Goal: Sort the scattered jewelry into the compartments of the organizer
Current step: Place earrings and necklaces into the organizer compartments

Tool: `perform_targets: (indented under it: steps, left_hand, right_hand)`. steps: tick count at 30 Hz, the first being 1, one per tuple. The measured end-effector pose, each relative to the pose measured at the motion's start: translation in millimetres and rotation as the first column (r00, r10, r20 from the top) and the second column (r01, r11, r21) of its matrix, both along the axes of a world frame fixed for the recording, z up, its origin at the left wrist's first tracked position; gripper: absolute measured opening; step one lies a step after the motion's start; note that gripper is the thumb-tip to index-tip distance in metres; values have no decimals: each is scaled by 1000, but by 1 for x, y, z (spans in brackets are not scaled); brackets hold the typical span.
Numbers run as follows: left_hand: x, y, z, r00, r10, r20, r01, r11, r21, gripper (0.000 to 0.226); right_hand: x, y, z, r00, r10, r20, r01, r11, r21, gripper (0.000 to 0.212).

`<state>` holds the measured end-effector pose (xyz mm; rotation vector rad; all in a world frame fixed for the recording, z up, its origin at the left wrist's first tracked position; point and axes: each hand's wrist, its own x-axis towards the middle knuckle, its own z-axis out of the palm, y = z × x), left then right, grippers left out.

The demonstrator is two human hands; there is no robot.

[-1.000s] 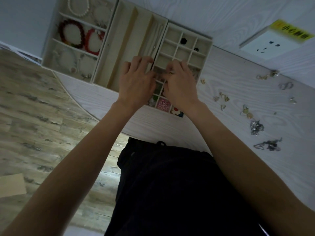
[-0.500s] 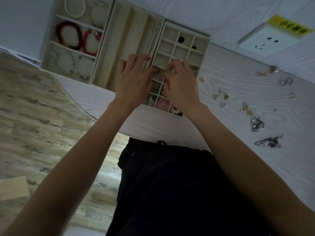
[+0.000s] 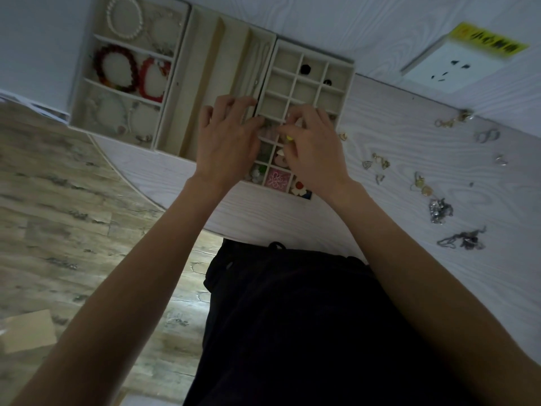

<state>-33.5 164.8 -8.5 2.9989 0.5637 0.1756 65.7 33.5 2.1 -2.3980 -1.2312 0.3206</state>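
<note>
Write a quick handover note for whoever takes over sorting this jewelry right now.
Left hand and right hand meet over the grid tray; the right seems to pinch a small yellow piece, the left's grip is unclear.
Done: bracelets in the left tray, a chain in the middle tray, near grid cells filled.
Left: loose pieces on the table to the right; several far cells are free.
</note>
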Motion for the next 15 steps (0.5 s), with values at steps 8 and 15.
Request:
perform_targets:
  steps: [8, 15]
  left_hand:
    - [-5, -9, 0, 997, -3, -77, 6, 999, 44, 25]
    - [-6, -8, 2, 999, 37, -4, -37, 998, -54, 21]
  right_hand:
    - [0, -14, -2, 998, 54, 17, -53, 999, -11, 40]
    - [-3, -8, -11, 993, 110, 40, -107, 993, -54, 32]
